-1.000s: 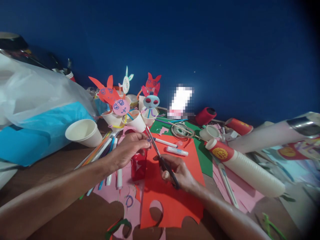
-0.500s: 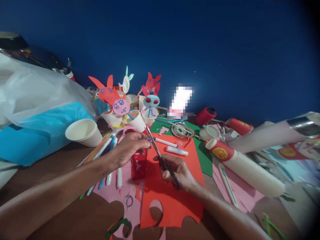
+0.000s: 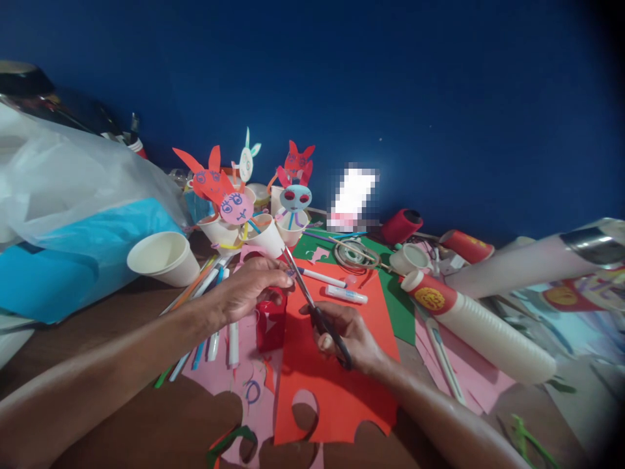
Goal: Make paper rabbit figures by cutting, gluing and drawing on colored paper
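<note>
A: Why's the L hand (image 3: 254,286) raised?

B: It's pinching a tiny purple-marked paper piece (image 3: 290,274), prob. to steady it beside the blades.

A: R hand (image 3: 354,335)?

B: Closed on black-handled metal scissors (image 3: 319,318), tips angled away, prob. for reach w/o crowding the L fingers.

A: Surface?

B: Brown wood (image 3: 146,417): white paper cup (image 3: 186,266) L, red-orange paper sheet (image 3: 342,391) below the hands, stacked white paper cups (image 3: 498,332) R.

A: Room?

B: Dark-blue wall (image 3: 439,85) behind.
</note>
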Motion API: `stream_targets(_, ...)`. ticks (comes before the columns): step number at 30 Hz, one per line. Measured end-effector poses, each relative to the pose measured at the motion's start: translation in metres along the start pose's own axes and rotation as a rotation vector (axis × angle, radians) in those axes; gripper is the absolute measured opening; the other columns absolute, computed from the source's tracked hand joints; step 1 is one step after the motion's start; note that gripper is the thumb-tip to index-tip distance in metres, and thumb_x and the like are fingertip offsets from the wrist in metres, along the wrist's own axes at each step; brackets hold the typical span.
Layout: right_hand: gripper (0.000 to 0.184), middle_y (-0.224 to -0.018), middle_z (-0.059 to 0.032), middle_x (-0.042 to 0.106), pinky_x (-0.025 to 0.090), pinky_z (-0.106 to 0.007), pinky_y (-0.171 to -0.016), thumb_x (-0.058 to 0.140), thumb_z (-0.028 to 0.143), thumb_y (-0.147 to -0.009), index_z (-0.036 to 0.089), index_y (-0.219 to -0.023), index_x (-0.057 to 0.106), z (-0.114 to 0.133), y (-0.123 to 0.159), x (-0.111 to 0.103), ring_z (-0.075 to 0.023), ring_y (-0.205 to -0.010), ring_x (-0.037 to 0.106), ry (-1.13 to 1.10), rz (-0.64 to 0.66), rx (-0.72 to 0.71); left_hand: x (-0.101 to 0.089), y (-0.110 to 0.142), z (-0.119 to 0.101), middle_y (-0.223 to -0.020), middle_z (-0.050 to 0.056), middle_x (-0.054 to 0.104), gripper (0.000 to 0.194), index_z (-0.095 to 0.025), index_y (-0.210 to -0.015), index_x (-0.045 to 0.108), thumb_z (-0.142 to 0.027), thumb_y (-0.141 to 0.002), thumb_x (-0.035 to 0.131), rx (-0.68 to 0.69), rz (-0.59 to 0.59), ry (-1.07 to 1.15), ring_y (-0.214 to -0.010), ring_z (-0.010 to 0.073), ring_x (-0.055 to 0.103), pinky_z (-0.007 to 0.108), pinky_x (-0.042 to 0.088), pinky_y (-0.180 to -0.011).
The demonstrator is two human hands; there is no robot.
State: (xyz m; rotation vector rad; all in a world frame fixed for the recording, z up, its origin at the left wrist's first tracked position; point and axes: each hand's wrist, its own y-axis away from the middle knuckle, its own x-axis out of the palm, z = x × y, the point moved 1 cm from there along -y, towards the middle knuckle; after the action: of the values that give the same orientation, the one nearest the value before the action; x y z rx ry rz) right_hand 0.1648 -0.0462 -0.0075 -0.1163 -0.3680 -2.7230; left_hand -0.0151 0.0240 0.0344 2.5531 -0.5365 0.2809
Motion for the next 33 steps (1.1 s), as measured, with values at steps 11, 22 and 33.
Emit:
stream_targets(11,0.058,-0.054,0.0039,0.05,0.035,-0.019,-0.04,0.071,0.05,-0.059,0.012,-0.102,0.06,0.002,0.001,-0.001,-0.006,-0.042,0.044,0.015,0.016,0.006,-0.002,-0.001,-0.002,-0.06,-0.001,0.058,0.012,-0.014,-0.064,0.058,-0.014,-0.053,0.062,-0.022,0.024,-0.001,-0.059,0.0115,0.054,0.021,0.036,-0.05)
stream_targets(22,0.051,-0.055,0.0032,0.053,0.035,-0.018,-0.041,0.073,0.04,-0.059,0.013,-0.101,0.062,0.008,0.001,-0.001,-0.0061,-0.042,0.044,0.03,0.026,0.042,-0.009,-0.004,-0.003,-0.058,0.001,0.059,0.005,-0.012,-0.061,0.061,-0.013,-0.056,0.06,-0.026,0.101,-0.05,-0.055,0.0111,0.052,0.024,0.037,-0.051)
stream_targets(33,0.044,-0.056,0.0037,0.053,0.036,-0.019,-0.041,0.071,0.029,-0.061,0.014,-0.102,0.061,0.007,0.002,-0.005,-0.0064,-0.043,0.045,0.089,0.029,0.046,-0.012,-0.006,-0.005,-0.055,0.0,0.059,0.006,-0.012,-0.059,0.06,-0.014,-0.054,0.06,-0.044,0.152,-0.066,-0.052,0.0101,0.051,0.024,0.037,-0.05)
